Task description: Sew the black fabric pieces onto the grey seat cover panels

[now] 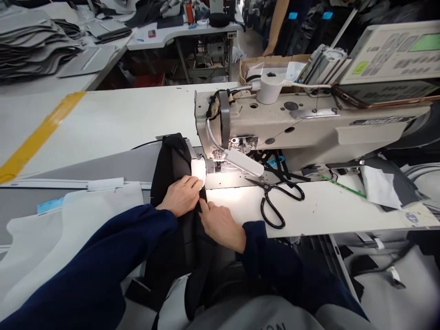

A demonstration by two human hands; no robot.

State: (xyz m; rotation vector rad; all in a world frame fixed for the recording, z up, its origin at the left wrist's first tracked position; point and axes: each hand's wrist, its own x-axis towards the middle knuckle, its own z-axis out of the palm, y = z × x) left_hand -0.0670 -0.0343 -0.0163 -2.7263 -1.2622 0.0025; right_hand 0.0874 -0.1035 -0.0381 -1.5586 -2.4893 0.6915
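A padded-looking black fabric piece [172, 160] lies at the left of the sewing machine [275, 119] and hangs over the table's front edge toward my lap. My left hand [182, 195] presses on it, fingers together and bent, their tips at a small white piece [198, 172] along its right edge. Just below, my right hand [222, 224] grips the same edge, index finger pointing forward and the other fingers curled under. The needle area stands a little right of the fabric, lit by a white lamp [244, 162]. Black-handled scissors [275, 192] lie to the right.
White and grey sheets [79, 215] lie at the left, near yellow tape [44, 133]. A control panel [395, 52] and a phone [378, 98] sit atop the machine. Behind it stands a cardboard box [247, 66]. Another person's arm [277, 25] shows at the back.
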